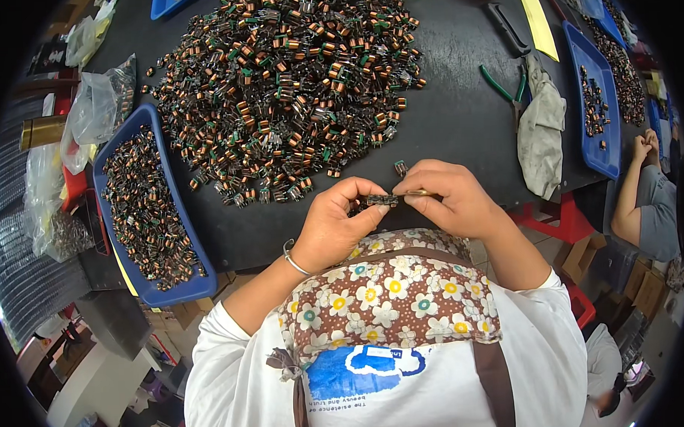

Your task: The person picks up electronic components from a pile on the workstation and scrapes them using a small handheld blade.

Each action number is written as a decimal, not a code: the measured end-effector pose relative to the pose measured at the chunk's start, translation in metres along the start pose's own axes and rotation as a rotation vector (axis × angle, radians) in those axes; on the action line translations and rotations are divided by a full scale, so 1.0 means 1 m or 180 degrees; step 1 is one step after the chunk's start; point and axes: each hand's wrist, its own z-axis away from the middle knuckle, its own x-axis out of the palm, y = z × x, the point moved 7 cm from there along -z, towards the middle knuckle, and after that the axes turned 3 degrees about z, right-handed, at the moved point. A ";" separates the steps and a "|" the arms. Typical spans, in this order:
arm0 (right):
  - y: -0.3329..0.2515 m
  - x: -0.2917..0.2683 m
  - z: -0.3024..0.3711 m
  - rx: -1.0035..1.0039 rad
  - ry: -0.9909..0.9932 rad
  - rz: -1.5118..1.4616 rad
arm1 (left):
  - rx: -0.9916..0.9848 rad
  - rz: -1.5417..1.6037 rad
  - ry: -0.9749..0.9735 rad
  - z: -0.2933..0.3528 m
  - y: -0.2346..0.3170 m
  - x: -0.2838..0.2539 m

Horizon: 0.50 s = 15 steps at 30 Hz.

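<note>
My left hand (336, 223) and my right hand (448, 196) meet just above the near edge of the black table (459, 111). Together they pinch one small dark coil part (379, 201) between thumbs and fingertips. My right hand also grips a thin brass-coloured tool (419, 193) lying against that part. A single loose coil part (401, 168) lies on the table just beyond my fingers. Further back sits a big heap of small copper-wound coil parts (284, 80).
A blue tray (180, 291) holding several coil parts sits at my left, with clear plastic bags (90, 117) beside it. At right lie green-handled pliers (503, 87), a grey cloth (542, 131) and another blue tray (609, 99). Another person's arm (631, 196) rests at far right.
</note>
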 end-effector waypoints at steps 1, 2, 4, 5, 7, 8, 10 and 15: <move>-0.002 0.000 0.000 0.0075 -0.0130 0.0121 | 0.0002 -0.0036 -0.0006 0.000 0.000 0.000; -0.002 0.000 0.000 0.0079 -0.0126 0.0119 | 0.0000 -0.0075 -0.0016 0.000 0.000 0.001; -0.001 0.002 0.000 -0.0027 -0.0261 0.0439 | -0.0003 -0.0117 -0.0043 0.000 0.001 0.003; -0.001 0.001 -0.001 -0.0025 -0.0258 0.0438 | -0.0001 -0.0157 -0.0064 0.000 0.001 0.004; -0.004 -0.001 -0.003 -0.0126 -0.0377 0.0625 | -0.0013 -0.0243 -0.0081 0.000 0.001 0.004; -0.007 -0.003 -0.003 -0.0128 -0.0378 0.0623 | -0.0024 -0.0324 -0.0086 0.001 0.000 0.004; -0.008 -0.001 -0.003 0.0017 -0.0775 0.0773 | 0.0082 -0.0467 -0.0089 0.001 -0.001 0.004; -0.012 -0.005 -0.002 -0.0072 -0.0516 0.0646 | 0.0609 -0.1048 -0.0021 0.002 0.012 0.007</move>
